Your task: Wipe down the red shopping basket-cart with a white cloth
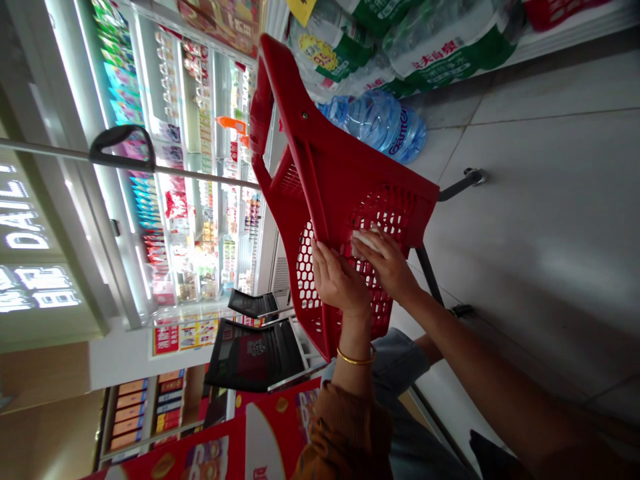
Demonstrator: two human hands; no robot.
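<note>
The red shopping cart [345, 163] is being carried by its dark legs [457, 187] on the tiled floor [545, 167], beside the bottled water [383, 127]. A white wipe [358, 244] is being held by the right grip [384, 261] — narrow, fingers pressed against the mesh side; the left grip [343, 283] is being laid over the rim, fingers together and nearly straight, though whether it is being closed there cannot be told. The cart is being judged light for its bulk, stiff-shelled, smooth and apt to roll; its rim or end handle [261, 119] is being favoured as a hold. The wipe is being judged soft and limp — best pinned by fingertips. The scene is being viewed sideways: the cart's long axis is running roughly top to bottom, handle end pointing upward in view, legs pointing right.
</note>
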